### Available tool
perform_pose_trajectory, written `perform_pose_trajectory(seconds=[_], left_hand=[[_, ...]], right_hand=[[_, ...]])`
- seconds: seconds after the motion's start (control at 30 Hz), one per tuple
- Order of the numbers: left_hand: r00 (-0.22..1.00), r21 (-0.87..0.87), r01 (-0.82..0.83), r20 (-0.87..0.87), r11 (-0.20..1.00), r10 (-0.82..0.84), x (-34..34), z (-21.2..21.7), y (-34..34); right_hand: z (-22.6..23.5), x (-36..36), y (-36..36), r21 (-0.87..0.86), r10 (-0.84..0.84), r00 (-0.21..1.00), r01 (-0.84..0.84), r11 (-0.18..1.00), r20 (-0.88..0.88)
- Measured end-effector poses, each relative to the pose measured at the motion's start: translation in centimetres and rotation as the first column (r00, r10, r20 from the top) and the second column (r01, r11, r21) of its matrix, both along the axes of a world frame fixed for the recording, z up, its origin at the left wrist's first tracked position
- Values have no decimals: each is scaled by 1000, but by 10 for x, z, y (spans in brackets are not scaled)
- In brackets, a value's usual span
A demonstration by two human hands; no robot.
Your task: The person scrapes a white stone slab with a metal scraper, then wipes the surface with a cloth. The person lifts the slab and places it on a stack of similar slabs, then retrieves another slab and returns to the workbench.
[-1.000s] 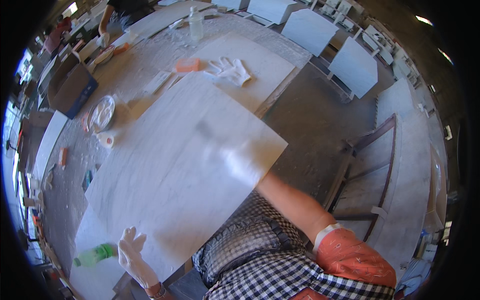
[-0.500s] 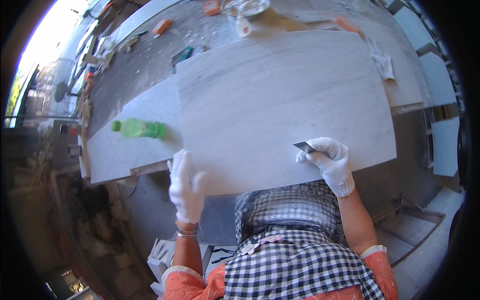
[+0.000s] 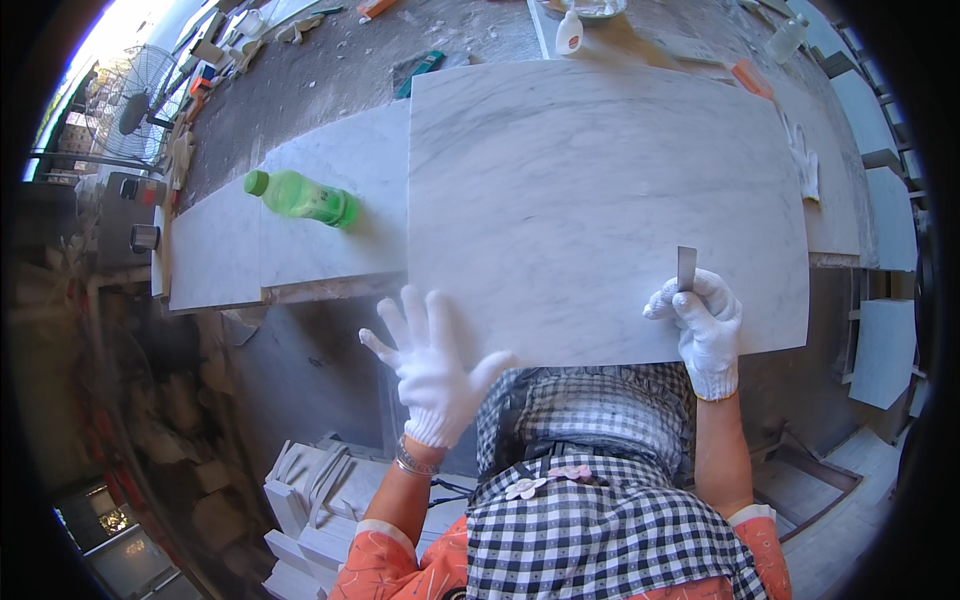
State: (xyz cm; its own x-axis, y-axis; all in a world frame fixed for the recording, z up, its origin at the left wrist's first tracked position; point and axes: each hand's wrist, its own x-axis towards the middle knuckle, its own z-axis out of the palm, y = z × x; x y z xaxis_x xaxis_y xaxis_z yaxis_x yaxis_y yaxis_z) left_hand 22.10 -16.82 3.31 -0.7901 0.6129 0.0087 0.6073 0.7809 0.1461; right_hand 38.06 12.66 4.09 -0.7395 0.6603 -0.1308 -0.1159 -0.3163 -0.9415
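A large white stone slab with grey veins (image 3: 600,190) lies in front of me, its near edge close to my checked apron (image 3: 600,500). In a white knit glove, my right hand (image 3: 710,325) pinches a thin flat metal blade (image 3: 686,268), upright over the slab's near right part. My left hand (image 3: 430,365), gloved too, is spread wide at the near left corner with nothing in it. Whether its fingers touch the slab I cannot tell. A green bottle (image 3: 305,198) lies on its side on a lower slab to the left.
Beyond the large slab stand a white bottle (image 3: 569,33) and a bowl (image 3: 598,8). A green tool (image 3: 420,73) lies at its far left corner. A loose white glove (image 3: 802,160) rests to the right. Stone pieces (image 3: 310,490) are stacked low at left; a fan (image 3: 133,112) stands far left.
My left hand has turned and its fingers have spread. The blade in my right hand has tilted from sideways to upright. The whole view has shifted, moving the slab rightward in the picture.
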Motion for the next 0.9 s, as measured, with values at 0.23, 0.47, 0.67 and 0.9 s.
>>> perform_pose_trajectory(seconds=[0.23,0.47,0.67,0.9], left_hand=[[988,-78,-148,40,986,152,13,-1,18],[990,-11,-122,62,992,123,18,-1,-1],[990,0,50,135,999,-50,33,18,14],[556,709,85,550,700,-623,52,41,52]], right_hand=[[-4,1,3,30,16,1000,-16,999,-2],[-1,1,2,45,27,1000,-26,999,-10],[-5,1,2,31,7,1000,-6,999,-9],[24,1,-5,43,11,996,-15,999,93]])
